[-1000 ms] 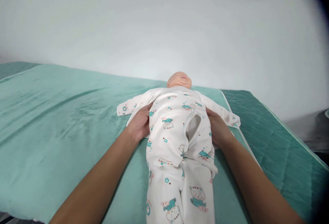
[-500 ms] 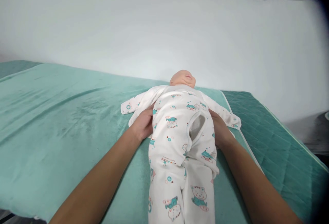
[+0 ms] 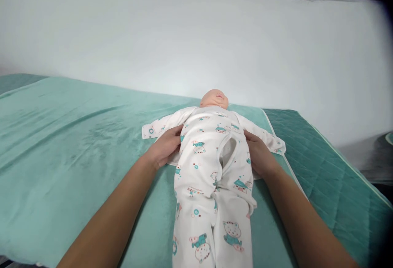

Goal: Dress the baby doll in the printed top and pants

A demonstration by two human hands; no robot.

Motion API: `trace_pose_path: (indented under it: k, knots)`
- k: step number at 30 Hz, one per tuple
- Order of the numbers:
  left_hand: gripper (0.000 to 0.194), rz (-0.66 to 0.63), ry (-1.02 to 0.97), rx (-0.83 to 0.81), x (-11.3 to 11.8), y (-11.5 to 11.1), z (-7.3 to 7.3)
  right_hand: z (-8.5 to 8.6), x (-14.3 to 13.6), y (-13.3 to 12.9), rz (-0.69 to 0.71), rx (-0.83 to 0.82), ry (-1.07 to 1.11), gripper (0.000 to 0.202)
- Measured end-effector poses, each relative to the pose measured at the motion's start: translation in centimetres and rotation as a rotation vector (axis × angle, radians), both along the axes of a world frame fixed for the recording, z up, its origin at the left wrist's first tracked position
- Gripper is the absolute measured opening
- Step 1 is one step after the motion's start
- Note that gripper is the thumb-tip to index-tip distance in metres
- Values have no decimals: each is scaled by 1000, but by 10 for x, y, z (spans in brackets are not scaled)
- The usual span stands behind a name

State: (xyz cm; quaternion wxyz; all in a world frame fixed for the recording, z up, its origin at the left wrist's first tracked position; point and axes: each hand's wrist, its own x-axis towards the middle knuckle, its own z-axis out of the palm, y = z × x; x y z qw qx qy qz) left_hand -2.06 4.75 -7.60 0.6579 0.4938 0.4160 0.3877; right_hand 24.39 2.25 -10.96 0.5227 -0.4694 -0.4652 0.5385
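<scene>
- One baby doll (image 3: pixel 214 98) lies face up on a green bed (image 3: pixel 61 137), head toward a white wall (image 3: pixel 196 42).
- It wears one white romper (image 3: pixel 211 169) printed with teal animals; a gap shows at the belly front.
- Two bare hands press the doll's sides: the left hand (image 3: pixel 164 147) against the torso below the near sleeve, the right hand (image 3: pixel 258 153) against the opposite flank.
- Neither grip can be told: the fingertips are tucked behind the fabric.
- One white pad (image 3: pixel 291 165) shows under the doll, mostly covered.
- The romper's feet are cut off by the bottom edge.
</scene>
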Motion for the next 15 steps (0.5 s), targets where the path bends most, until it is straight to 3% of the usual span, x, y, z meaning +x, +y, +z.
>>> trace_pose_path:
  k: [9, 12, 15]
  knots:
    - [59, 5, -54, 2, 2, 2, -6, 0, 2, 0, -12, 45, -142, 44]
    - [43, 139, 103, 93, -1, 4, -5, -1, 8, 0, -174, 80, -387, 34]
    - [26, 344, 293, 288, -4, 7, -2, 6, 9, 2, -407, 226, -657, 27]
